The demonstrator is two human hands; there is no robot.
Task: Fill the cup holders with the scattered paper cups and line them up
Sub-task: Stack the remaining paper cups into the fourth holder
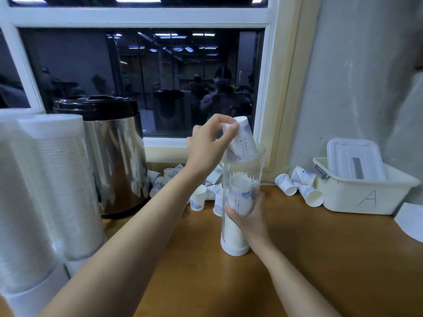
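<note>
A clear tube cup holder (240,172) with a white base stands upright on the wooden counter (309,248). A stack of white paper cups (238,202) fills its lower half. My right hand (249,218) grips the tube around its middle. My left hand (210,145) pinches the bottom of an upside-down white paper cup (245,140) with blue print, whose rim is tilted into the tube's open mouth. Several loose cups (206,186) lie scattered behind the tube under the window, and three more cups (299,186) lie at the right.
Two full cup holders (45,191) stand at the left front. A steel urn with a black lid (112,156) sits behind them. A white bin marked "A" (366,197) with a lidded box inside stands at the right. A white paper (412,220) lies at the right edge.
</note>
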